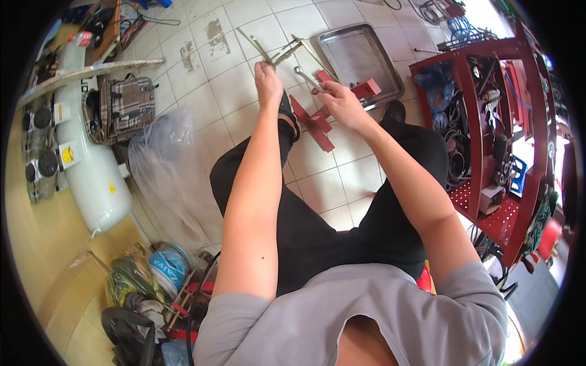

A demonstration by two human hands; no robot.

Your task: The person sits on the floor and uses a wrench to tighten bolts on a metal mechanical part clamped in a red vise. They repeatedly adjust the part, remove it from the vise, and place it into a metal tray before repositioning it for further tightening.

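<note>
My left hand [267, 82] is closed around the near end of a thin, dull brass-coloured metal frame [287, 53], whose bars spread out ahead of my fingers. In my right hand [343, 102] is a wrench [308, 78], its rounded head pointing up and left toward the frame. I cannot tell whether that head touches the frame. Between my feet a red metal stand [318, 125] rests on the tiles, partly hidden by my right hand. Just beyond it lies a shallow rectangular metal tray [361, 52].
At the right stands a red tool rack [473, 59] loaded with cables and tools. A pale compressor tank [101, 183], a plaid bag [129, 104] and a clear plastic sheet [168, 158] line the left. A blue-and-white bucket [168, 265] is at the lower left.
</note>
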